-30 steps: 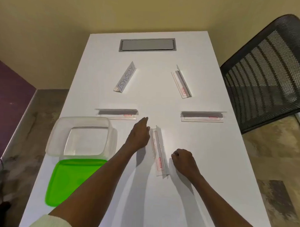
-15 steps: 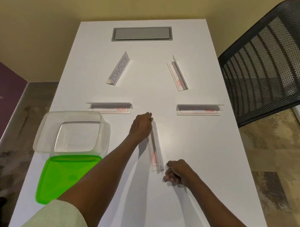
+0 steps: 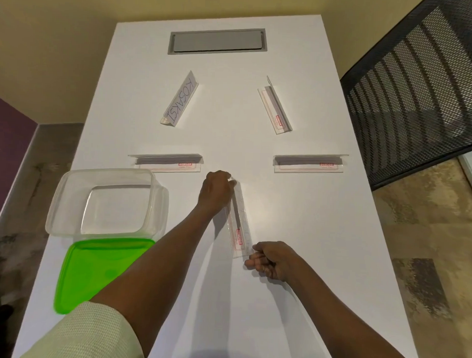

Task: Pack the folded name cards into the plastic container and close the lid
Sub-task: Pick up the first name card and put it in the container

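Several folded clear name cards lie on the white table (image 3: 278,301). The nearest name card (image 3: 238,227) runs lengthwise between my hands. My left hand (image 3: 215,194) grips its far end. My right hand (image 3: 272,260) pinches its near end with curled fingers. The open clear plastic container (image 3: 65,199) stands at the left, with nothing in it. Its green lid (image 3: 92,270) lies flat just in front of it. Other cards: one with handwriting (image 3: 180,100), one at the back right (image 3: 274,109), one mid-left (image 3: 167,163), one mid-right (image 3: 309,164).
A grey cable hatch (image 3: 217,41) is set into the table's far end. A black mesh chair (image 3: 420,86) stands close to the right edge. The table's left edge runs just beside the container and lid.
My left hand has moved onto the card's far end and taken hold of it. My right hand has shifted to the card's near end. The card now lies tilted flatter.
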The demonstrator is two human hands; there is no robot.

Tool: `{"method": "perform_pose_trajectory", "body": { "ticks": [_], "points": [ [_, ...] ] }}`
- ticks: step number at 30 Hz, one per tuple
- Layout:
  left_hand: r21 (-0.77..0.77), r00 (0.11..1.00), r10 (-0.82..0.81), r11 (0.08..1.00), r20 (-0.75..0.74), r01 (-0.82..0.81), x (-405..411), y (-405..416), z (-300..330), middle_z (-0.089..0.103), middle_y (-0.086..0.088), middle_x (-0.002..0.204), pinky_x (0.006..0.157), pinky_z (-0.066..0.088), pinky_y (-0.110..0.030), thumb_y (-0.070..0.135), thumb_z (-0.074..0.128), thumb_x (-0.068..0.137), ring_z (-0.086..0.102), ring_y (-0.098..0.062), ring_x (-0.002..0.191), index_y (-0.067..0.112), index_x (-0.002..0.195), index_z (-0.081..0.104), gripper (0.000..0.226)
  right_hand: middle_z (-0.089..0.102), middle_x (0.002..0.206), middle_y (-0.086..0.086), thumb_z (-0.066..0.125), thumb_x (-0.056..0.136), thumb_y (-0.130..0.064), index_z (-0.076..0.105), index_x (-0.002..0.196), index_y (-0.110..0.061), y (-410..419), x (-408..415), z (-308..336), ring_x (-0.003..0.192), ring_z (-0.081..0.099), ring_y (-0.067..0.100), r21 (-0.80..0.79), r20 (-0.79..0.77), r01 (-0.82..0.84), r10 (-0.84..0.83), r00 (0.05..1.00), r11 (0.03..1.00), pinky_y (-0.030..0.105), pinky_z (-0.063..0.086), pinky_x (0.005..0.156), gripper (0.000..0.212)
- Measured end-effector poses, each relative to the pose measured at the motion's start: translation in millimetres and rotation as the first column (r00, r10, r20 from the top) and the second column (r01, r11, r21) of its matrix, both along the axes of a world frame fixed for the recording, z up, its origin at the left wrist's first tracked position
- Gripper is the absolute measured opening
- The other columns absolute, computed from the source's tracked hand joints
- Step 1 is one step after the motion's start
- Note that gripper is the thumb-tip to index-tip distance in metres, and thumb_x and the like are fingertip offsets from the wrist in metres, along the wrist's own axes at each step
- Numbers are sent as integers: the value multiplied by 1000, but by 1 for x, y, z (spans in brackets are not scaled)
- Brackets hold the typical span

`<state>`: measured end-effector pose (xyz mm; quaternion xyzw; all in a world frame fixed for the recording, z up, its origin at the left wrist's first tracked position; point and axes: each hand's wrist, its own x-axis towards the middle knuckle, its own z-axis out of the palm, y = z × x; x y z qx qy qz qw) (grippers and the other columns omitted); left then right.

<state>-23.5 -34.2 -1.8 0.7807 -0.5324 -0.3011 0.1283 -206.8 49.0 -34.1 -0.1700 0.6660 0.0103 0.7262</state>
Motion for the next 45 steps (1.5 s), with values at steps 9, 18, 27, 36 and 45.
{"method": "perform_pose_trajectory", "body": {
  "ticks": [9, 18, 27, 36, 45],
  "points": [
    [-12, 979, 126, 991, -163, -130, -3, -8, -7, 70, -4, 99, 83, 39, -26, 15, 58, 91, 61, -14, 84, 17, 86, 70, 13, 71, 66, 25, 46, 97, -17, 58, 105, 11, -3, 1, -6, 50, 37, 12, 69, 43, 74, -77, 996, 995, 18, 36, 37, 31],
    [-131, 995, 70, 990, 72, -60, 17, -18, 16, 64, -30, 82, 70, 52, -40, 3, 58, 81, 62, -44, 89, -9, 64, 61, 21, 70, 59, 13, 53, 95, -8, 64, 94, 6, -14, -1, 8, 34, 50, 10, 6, 64, 83, -83, 994, 997, 16, 41, 34, 18],
    [-194, 930, 324, 915, -172, -354, 38, -22, 42, 75, -11, 85, 74, 54, -28, 7, 74, 76, 61, -34, 67, 12, 81, 76, 7, 67, 69, 9, 66, 88, -18, 70, 72, -4, -51, -2, 24, 49, 49, 18, -164, -57, -27, 18, 998, 986, 29, 40, 57, 22],
    [-68, 815, 501, 839, -290, -540, 59, 19, 39, 75, -10, 84, 86, 56, -38, 12, 86, 66, 71, -28, 85, 9, 83, 75, 20, 58, 68, 19, 72, 72, 3, 60, 63, -3, -90, -10, 42, 63, 52, 26, -469, -242, -224, 119, 963, 855, 33, 41, 58, 17],
    [6, 784, 544, 822, -299, -569, 51, 52, 16, 77, -7, 82, 82, 57, -34, 8, 84, 67, 71, -20, 81, 11, 81, 77, 16, 71, 98, 14, 63, 77, -2, 69, 96, -6, -96, -18, 29, 92, 63, 32, -643, -599, -547, 92, 795, 536, 31, 48, 76, 20]
  ]
}}
